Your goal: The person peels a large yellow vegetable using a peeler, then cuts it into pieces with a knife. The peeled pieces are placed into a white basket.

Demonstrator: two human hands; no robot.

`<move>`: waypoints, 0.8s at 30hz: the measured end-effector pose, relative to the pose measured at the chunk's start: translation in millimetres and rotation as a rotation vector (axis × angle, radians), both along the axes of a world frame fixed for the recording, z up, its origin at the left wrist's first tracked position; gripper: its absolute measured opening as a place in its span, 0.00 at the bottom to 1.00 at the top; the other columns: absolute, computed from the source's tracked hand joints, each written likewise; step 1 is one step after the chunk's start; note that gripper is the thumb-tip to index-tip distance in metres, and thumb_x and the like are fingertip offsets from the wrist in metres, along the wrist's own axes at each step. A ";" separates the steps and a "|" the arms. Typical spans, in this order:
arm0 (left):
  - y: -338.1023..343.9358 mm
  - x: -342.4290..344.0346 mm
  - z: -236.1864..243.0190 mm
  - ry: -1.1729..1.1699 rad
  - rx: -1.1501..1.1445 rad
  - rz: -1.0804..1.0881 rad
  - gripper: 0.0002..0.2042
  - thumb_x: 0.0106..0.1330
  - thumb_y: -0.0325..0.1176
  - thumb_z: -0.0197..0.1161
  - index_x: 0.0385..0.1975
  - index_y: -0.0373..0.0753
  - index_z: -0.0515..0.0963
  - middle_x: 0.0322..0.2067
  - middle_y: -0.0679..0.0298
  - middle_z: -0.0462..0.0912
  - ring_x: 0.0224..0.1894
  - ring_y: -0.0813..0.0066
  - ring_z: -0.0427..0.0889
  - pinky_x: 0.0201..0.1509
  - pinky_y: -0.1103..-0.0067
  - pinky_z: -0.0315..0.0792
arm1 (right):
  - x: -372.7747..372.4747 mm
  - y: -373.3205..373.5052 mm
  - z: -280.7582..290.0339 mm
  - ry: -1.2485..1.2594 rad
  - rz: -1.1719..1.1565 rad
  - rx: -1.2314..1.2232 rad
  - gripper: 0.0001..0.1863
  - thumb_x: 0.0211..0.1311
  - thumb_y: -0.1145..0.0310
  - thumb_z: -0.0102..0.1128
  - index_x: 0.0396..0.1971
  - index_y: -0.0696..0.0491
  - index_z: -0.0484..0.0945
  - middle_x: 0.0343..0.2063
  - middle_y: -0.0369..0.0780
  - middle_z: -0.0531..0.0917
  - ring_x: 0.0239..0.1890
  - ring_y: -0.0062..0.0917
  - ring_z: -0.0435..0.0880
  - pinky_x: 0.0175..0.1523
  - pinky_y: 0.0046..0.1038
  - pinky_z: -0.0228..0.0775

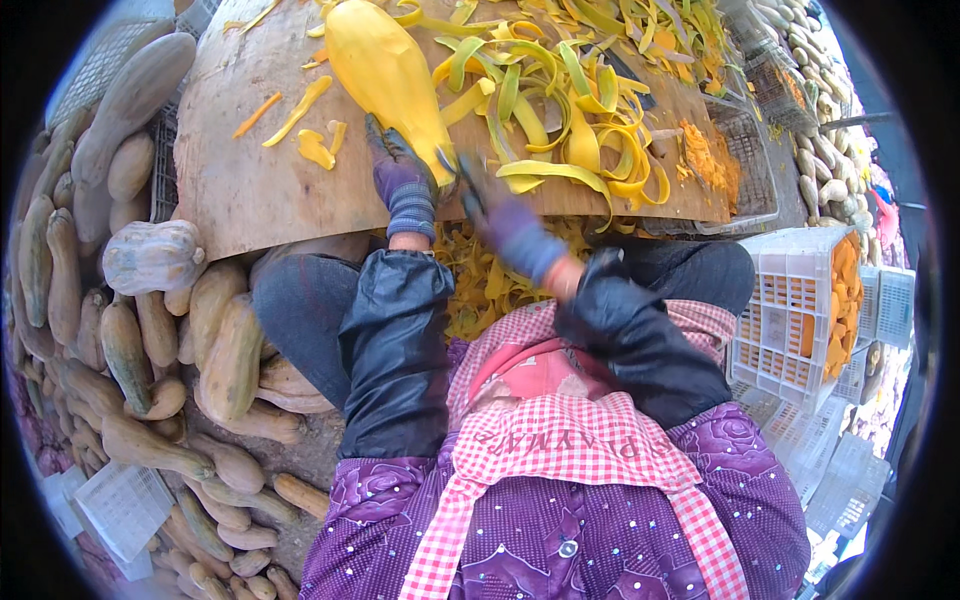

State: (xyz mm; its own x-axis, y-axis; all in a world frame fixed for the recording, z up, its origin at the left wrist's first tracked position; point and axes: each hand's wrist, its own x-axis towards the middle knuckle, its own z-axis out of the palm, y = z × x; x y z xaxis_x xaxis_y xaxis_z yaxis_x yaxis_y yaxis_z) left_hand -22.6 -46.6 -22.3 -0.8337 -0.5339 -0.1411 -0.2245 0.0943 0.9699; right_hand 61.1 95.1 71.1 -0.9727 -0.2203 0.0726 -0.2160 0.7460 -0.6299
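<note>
Grey-brown ground (322,452), broad wooden board (240,180), bright light at right.

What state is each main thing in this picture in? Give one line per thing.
Wooden board: partly covered
Large squash: visible side peeled, lying on the board
Peel strips: removed, curled, heaped
Left hand: gloved, against the squash's narrow end
Right hand: gloved, motion-blurred, grip unclear
Squashes at left: whole, unpeeled
White crate: holding orange pieces

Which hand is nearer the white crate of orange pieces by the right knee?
Right. The right hand is left of the white crate; the left hand, on the yellow squash, is farther left.
</note>
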 end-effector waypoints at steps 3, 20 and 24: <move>-2.8 -7.1 -9.0 0.012 -0.246 0.023 0.23 0.79 0.40 0.47 0.69 0.39 0.65 0.60 0.46 0.77 0.58 0.53 0.80 0.59 0.69 0.72 | 60.3 13.2 -26.3 -0.455 0.102 0.239 0.30 0.73 0.57 0.49 0.72 0.44 0.60 0.53 0.59 0.76 0.48 0.56 0.80 0.52 0.47 0.74; 16.0 -4.4 -46.3 0.174 0.154 0.317 0.20 0.79 0.35 0.47 0.64 0.29 0.69 0.58 0.42 0.77 0.58 0.53 0.79 0.61 0.70 0.72 | 18.2 26.5 -9.8 -0.186 0.124 0.369 0.32 0.71 0.63 0.54 0.73 0.39 0.59 0.54 0.54 0.75 0.46 0.51 0.82 0.48 0.46 0.77; 21.3 -8.6 -52.8 0.313 0.327 0.366 0.20 0.79 0.35 0.47 0.63 0.28 0.69 0.58 0.41 0.77 0.59 0.53 0.79 0.61 0.70 0.71 | 14.9 45.2 5.0 0.097 0.115 0.327 0.28 0.69 0.56 0.56 0.69 0.32 0.66 0.41 0.46 0.79 0.37 0.45 0.84 0.41 0.42 0.79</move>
State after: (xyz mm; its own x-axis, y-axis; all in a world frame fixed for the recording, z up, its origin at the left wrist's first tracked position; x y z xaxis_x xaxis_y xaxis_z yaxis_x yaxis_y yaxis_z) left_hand -31.2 -25.3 -75.0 -0.6314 -0.7655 -0.1235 0.1159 -0.2506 0.9611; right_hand 76.1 140.3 76.1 -0.9321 -0.3551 0.0706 -0.3576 0.8720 -0.3343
